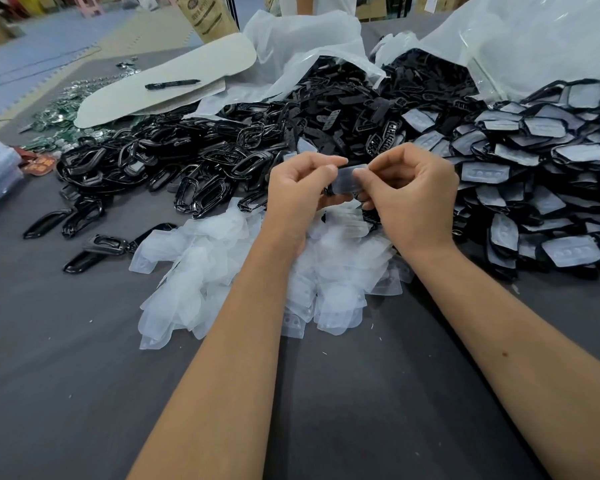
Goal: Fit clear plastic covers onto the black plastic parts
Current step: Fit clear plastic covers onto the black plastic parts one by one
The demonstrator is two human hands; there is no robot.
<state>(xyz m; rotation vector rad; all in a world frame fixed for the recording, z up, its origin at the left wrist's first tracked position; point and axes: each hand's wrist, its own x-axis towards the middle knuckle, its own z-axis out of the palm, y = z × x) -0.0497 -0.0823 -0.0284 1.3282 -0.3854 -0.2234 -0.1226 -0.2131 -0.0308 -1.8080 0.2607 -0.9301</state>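
Head view: grey table (66, 341), blue floor mats (32, 57) beyond.

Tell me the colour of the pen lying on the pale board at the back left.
The pen is black, seen in the head view.

This is a small factory or assembly workshop, piecework done in bulk. The big table (66, 341) under a dark grey cloth is the landmark, and it is heaped: a sprawling pile of black plastic parts (194, 161) across its middle, loose clear covers (243, 271) dumped toward its near edge, and finished pieces (534, 161) with covers already on stacked along its right side. At the table's far end, large plastic sacks (326, 57) spill more black parts. On its far left lie green circuit boards (59, 109) and a marker (172, 84) on a cardboard sheet (174, 74). Beyond the table, foam floor mats (49, 57) and cardboard boxes (433, 5).
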